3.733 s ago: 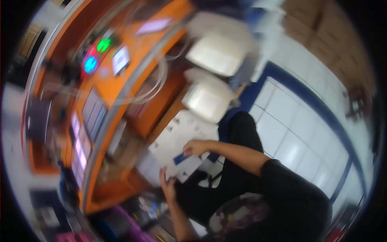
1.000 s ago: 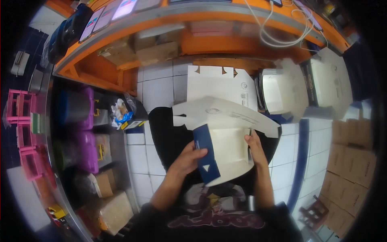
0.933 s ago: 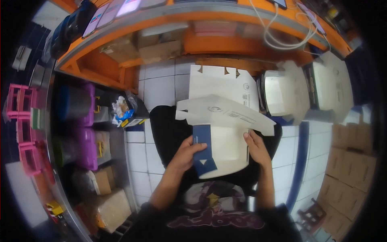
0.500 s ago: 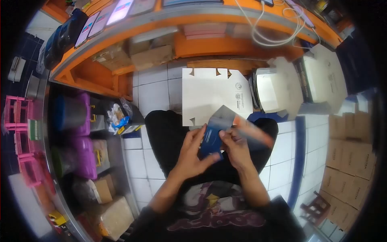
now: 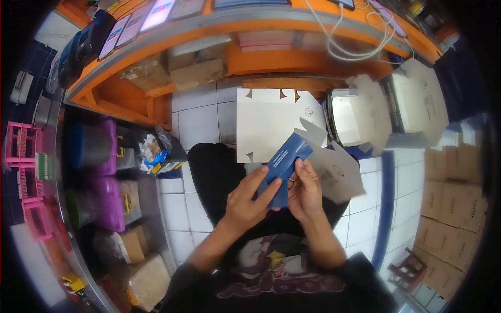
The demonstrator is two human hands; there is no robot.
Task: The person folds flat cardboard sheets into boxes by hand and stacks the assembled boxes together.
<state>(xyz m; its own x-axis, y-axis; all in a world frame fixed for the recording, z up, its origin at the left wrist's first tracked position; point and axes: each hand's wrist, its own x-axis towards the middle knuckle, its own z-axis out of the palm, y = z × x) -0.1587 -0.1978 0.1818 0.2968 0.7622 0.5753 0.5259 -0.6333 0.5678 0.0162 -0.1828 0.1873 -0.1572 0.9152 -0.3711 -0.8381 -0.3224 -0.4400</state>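
In front of my lap I hold a blue cardboard box blank (image 5: 284, 159), partly folded, with small white print on its blue face. My left hand (image 5: 244, 202) grips its left side, fingers lying along the blue panel. My right hand (image 5: 307, 195) pinches the right side, thumb on the blue face and other fingers partly hidden behind it. From the blank a pale inner panel (image 5: 339, 172) with cut flaps spreads to the right over my knee. Beyond it lies a flat white carton sheet (image 5: 266, 120) with notched edges and printed marks.
White carton blanks with flaps (image 5: 362, 112) stand in dark holders at the right. An orange workbench (image 5: 261, 26) carries phones and white cables. At left is a metal shelf with purple-lidded bins (image 5: 108, 203) and a small waste bin (image 5: 175, 146). Brown boxes (image 5: 454, 208) are stacked at right.
The blank has turned in my hands: its orange-printed panel no longer shows, and the pale inside now faces up at right. My right thumb has moved higher on the blue face.
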